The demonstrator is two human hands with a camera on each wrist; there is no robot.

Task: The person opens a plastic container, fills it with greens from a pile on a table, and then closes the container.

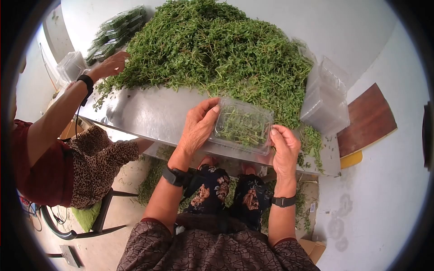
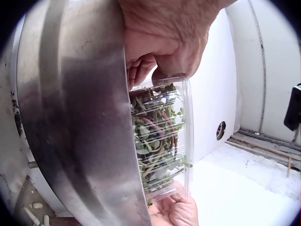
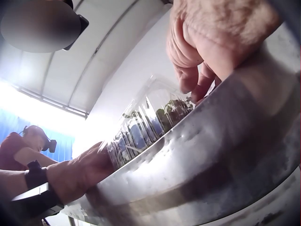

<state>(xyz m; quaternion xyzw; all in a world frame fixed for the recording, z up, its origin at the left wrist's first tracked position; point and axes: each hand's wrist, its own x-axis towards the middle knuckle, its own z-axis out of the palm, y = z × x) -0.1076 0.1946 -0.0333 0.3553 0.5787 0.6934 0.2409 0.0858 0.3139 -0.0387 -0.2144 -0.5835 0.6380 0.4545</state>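
Note:
A clear plastic box (image 1: 242,126) with green leafy stems inside is at the front edge of the metal table. My left hand (image 1: 199,125) grips its left end, thumb on the rim. At the right end my right hand (image 1: 285,147) pinches the corner between thumb and fingers. Seen from the left wrist, the ribbed box (image 2: 160,136) shows stems and leaves through its wall, with the left hand (image 2: 174,42) on the near end. In the right wrist view the box (image 3: 146,125) lies between both hands, its underside partly hidden by the table edge.
A large heap of greens (image 1: 217,49) covers the back of the table (image 1: 149,108). Stacked empty boxes (image 1: 325,99) stand at the right, filled boxes (image 1: 115,34) at the back left. Another person's hand (image 1: 110,65) touches the heap's left side.

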